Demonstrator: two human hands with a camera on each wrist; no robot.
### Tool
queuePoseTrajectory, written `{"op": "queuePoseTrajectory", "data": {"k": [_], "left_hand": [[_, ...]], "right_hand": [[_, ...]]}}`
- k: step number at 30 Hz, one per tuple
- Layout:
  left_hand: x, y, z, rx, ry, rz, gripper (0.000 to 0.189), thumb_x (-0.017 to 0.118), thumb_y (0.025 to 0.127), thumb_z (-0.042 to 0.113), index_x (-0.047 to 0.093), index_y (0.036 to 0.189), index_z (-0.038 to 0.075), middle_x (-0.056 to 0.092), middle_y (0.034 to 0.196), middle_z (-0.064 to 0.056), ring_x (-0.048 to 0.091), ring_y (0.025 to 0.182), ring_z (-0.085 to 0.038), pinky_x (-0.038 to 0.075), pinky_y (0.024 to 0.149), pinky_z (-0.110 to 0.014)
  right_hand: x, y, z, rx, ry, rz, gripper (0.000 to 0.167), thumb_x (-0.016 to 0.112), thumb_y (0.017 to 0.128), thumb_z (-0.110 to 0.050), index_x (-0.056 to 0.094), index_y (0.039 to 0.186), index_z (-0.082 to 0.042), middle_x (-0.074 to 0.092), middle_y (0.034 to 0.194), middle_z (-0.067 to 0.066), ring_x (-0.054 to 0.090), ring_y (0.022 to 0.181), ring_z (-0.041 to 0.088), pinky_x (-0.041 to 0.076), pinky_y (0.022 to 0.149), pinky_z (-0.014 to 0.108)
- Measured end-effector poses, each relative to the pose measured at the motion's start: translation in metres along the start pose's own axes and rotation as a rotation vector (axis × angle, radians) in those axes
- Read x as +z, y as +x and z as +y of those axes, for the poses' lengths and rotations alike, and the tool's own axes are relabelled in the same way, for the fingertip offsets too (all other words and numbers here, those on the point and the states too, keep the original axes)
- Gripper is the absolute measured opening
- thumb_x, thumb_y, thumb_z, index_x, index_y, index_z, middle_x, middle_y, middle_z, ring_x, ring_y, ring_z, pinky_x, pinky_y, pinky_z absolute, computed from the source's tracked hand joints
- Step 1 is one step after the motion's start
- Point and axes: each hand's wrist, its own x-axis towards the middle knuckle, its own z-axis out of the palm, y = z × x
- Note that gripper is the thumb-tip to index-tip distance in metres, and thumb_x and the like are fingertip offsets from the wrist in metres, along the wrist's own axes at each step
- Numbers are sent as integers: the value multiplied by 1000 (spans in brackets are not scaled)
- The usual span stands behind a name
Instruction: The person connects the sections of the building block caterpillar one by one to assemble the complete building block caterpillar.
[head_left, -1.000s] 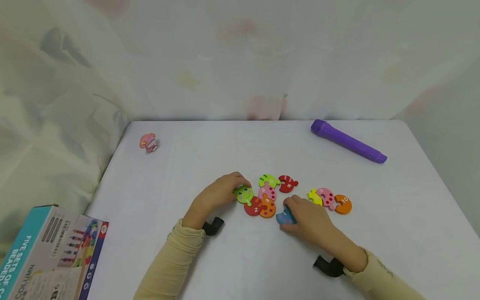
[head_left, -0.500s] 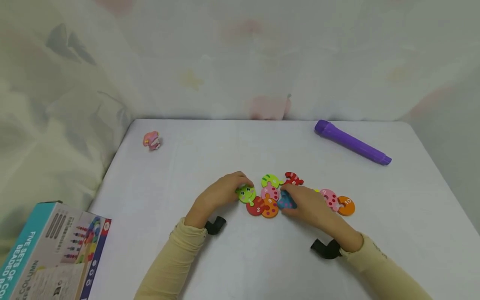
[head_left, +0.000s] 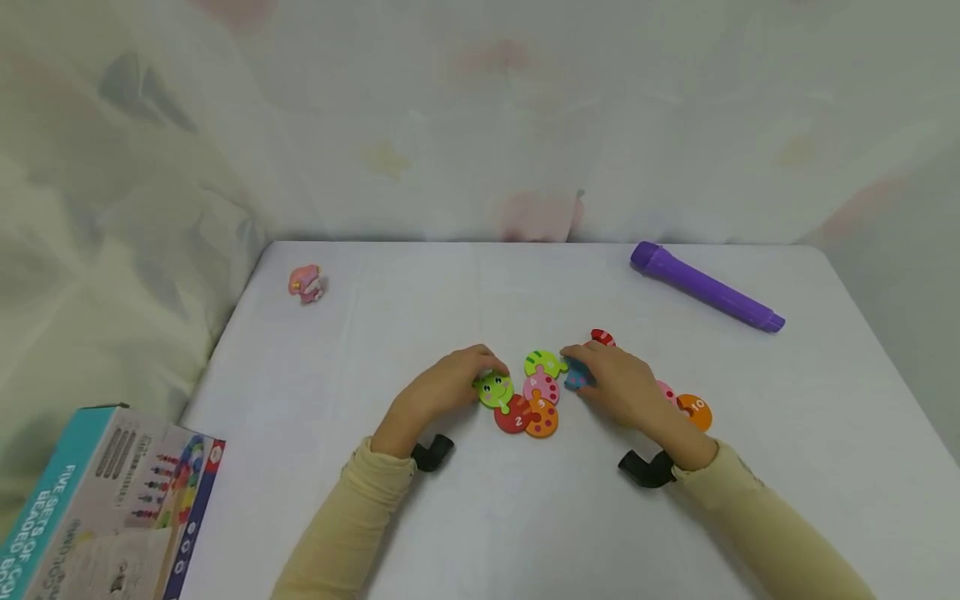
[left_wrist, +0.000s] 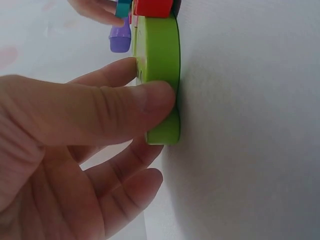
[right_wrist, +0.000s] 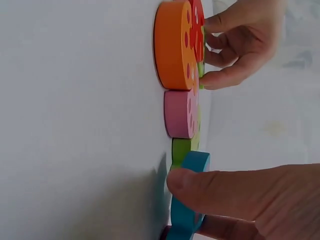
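Note:
My left hand (head_left: 447, 385) holds the edge of a green smiling caterpillar-head puzzle piece (head_left: 494, 390), thumb on its side in the left wrist view. Joined to the head, a curving chain runs through a red piece "2" (head_left: 513, 415), an orange piece "3" (head_left: 542, 418), a pink piece "4" (head_left: 542, 388) and a green striped piece (head_left: 542, 363). My right hand (head_left: 618, 383) pinches a blue dotted puzzle piece (right_wrist: 184, 215) beside the green striped piece's knob; a shadow shows it slightly raised. A red striped piece (head_left: 602, 337) is partly hidden behind that hand.
Right of the right hand lie a partly covered pink piece (head_left: 666, 390) and an orange piece "10" (head_left: 696, 412). A purple tube (head_left: 707, 287) lies at the back right, a pink figurine (head_left: 306, 284) at the back left. A printed box (head_left: 112, 508) stands front left.
My right hand has carried the blue piece away from me to the green striped piece's end. The red striped piece has shifted away and to the right. My left hand stays on the head.

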Motion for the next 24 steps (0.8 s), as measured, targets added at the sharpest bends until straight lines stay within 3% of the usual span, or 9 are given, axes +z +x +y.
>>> {"op": "queuePoseTrajectory", "data": {"k": [7,24], "left_hand": [[2,0,1,-27,-6,-1,46,56,79,-12,64,113,17,55,116,1,51,109,-15,43,93,-30],[1,-2,3,-29,-10,0,44,57,80,-11,64,114,17,55,117,1,51,109,-15,44,93,-30]], "right_hand": [[-1,11,-3,-52,-40,9,48,72,80,-19,57,125,-13,60,116,8,57,104,27,49,81,45],[-4,15,-11,-56,-169,-12,46,71,80,-21,59,124,-13,61,113,8,59,99,27,50,79,43]]}}
